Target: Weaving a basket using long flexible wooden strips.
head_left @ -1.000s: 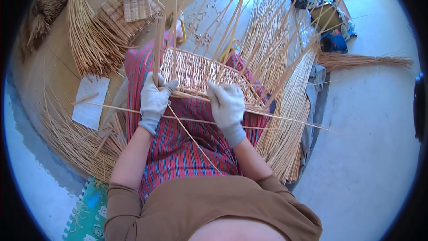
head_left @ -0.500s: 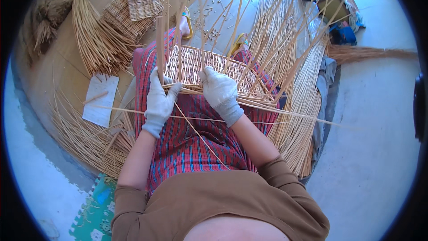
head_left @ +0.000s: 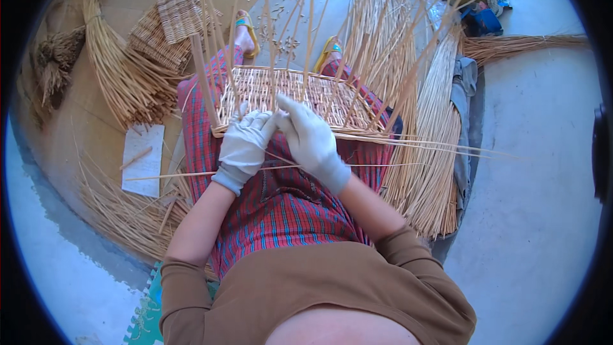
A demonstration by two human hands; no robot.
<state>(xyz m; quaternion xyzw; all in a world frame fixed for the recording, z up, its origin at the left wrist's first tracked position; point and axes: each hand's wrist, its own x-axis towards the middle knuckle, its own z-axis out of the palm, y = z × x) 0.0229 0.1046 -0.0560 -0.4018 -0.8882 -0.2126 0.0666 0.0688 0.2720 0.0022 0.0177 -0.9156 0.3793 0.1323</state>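
A half-woven wicker basket [head_left: 290, 92] rests across my lap, its flat base facing up and several tall stakes [head_left: 272, 38] rising from its edges. Both my hands wear whitish gloves. My left hand [head_left: 244, 142] is closed on the near edge of the basket, left of its middle. Just right of it, my right hand [head_left: 311, 138] pinches at the same edge, its fingertips meeting those of the left; the thin strand between them is mostly hidden. Loose weaving strands [head_left: 440, 145] stick out to the right along that edge.
Long wicker rods [head_left: 428, 179] lie in a thick spread at my right. A tied bundle [head_left: 118, 67] and two woven panels [head_left: 175, 9] lie far left. Nearer are a paper sheet [head_left: 142, 176] with a stick and loose rods [head_left: 121, 214]. Bags [head_left: 482, 22] stand far right.
My left hand has turned and slid right along the basket's near edge toward my right hand. The right hand has shifted slightly left, and the two now meet.
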